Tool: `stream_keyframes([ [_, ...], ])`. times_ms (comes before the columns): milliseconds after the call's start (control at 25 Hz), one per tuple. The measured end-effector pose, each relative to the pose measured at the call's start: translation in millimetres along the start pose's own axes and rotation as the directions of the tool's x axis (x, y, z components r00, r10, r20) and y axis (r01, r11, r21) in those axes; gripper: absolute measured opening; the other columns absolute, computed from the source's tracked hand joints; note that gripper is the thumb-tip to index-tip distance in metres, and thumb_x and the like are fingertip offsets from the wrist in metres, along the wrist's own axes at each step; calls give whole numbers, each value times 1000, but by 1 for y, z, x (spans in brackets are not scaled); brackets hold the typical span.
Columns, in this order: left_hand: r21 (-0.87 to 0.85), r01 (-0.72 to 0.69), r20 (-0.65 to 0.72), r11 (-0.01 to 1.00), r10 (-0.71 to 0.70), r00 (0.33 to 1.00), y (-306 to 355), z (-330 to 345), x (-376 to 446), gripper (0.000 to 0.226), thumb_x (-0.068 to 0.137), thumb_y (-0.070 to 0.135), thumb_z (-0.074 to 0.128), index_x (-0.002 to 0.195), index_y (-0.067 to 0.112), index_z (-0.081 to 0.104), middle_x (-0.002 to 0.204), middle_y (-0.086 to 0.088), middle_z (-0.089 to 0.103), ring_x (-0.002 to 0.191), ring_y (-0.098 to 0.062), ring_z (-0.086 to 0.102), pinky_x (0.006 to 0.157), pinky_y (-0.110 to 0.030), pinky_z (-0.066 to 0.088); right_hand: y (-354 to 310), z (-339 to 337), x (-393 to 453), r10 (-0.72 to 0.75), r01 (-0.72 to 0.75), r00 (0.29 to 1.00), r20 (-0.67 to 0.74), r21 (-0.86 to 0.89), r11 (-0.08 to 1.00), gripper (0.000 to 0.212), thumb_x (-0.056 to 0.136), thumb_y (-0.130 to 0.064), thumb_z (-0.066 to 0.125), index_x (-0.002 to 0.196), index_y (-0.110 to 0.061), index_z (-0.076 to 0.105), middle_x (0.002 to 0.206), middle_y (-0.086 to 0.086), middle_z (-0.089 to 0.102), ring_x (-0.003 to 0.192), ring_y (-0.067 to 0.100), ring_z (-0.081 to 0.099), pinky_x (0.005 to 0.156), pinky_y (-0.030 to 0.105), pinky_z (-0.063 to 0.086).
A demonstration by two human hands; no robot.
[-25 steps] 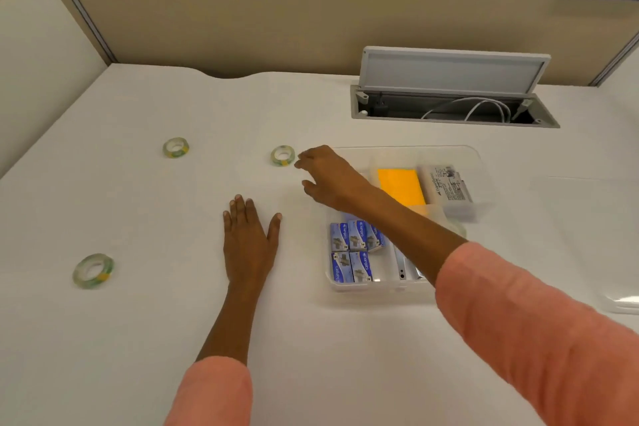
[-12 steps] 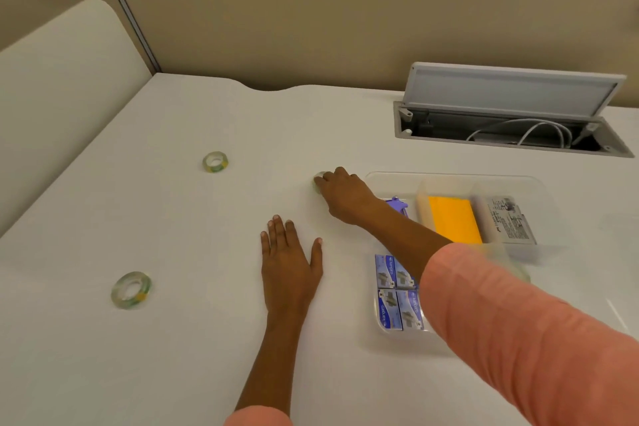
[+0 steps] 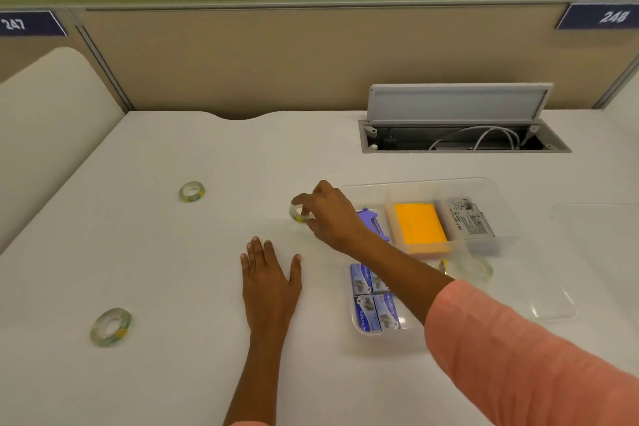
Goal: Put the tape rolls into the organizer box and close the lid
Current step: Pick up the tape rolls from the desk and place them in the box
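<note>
My right hand (image 3: 330, 214) pinches a small clear tape roll (image 3: 298, 213) just left of the clear organizer box (image 3: 505, 207), holding it slightly tilted above the white desk. My left hand (image 3: 268, 275) lies flat on the desk with fingers spread, holding nothing. Two more tape rolls lie loose: one at the far left (image 3: 192, 191), a larger one near the front left (image 3: 110, 326). Another clear roll (image 3: 466, 270) sits inside the box. The box's clear lid (image 3: 587, 252) lies on the desk to its right.
The box holds a yellow pad (image 3: 418, 228), a grey packet (image 3: 466, 218), a purple tool (image 3: 371, 220) and blue staple boxes (image 3: 375, 301). An open cable hatch (image 3: 460, 135) sits behind it. A beige partition (image 3: 242, 62) closes the desk's back edge.
My right hand reached left to the nearest tape roll, closed on it and lifted it off the desk. My left hand stayed flat. The camera view shifted.
</note>
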State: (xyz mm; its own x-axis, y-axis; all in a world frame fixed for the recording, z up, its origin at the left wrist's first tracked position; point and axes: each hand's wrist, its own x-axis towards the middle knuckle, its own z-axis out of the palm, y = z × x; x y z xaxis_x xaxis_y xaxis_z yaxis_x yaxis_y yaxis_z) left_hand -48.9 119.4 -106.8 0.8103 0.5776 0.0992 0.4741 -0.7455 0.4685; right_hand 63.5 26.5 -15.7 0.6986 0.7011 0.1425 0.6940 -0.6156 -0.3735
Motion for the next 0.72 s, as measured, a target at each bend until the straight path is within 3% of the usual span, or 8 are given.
stream_keyframes([
  [80,-13,8,10,1000,-7,1000,0,-1,-1,70,89,50,38,142,6,24,155,-14,20,145,-27,14,118,-36,11,3,-22,-23,49,-27,990,-133,161,987,42,79,0,62,118,-15,59,99,3,68,103,26,48,77,35,42],
  [200,-22,-18,-15,1000,17,1000,1,-3,-3,68,89,45,43,139,1,29,152,-19,25,143,-29,18,119,-39,14,28,-56,-77,172,-121,965,-199,244,962,36,79,-9,68,112,-19,63,83,-18,56,97,20,48,74,33,44],
  [360,3,-30,-40,1000,30,999,3,-2,-4,64,88,40,49,133,-3,37,147,-25,33,139,-36,25,117,-46,20,84,-94,-158,384,-356,906,-178,169,919,29,81,-24,68,109,-26,63,86,-7,72,93,15,48,72,29,36],
  [520,16,-28,-29,999,28,999,3,-2,-4,64,88,40,50,132,-4,37,146,-27,33,139,-38,26,116,-49,22,113,-105,-210,577,-565,810,-110,117,816,26,76,-17,70,101,-23,61,75,-10,66,92,23,56,70,31,42],
  [720,13,-42,-25,999,43,999,5,-5,-7,63,88,38,50,132,-5,37,146,-27,33,139,-36,26,116,-49,21,121,-92,-222,644,-645,763,48,-12,764,24,72,-15,70,90,-19,55,88,2,71,91,25,58,68,30,42],
])
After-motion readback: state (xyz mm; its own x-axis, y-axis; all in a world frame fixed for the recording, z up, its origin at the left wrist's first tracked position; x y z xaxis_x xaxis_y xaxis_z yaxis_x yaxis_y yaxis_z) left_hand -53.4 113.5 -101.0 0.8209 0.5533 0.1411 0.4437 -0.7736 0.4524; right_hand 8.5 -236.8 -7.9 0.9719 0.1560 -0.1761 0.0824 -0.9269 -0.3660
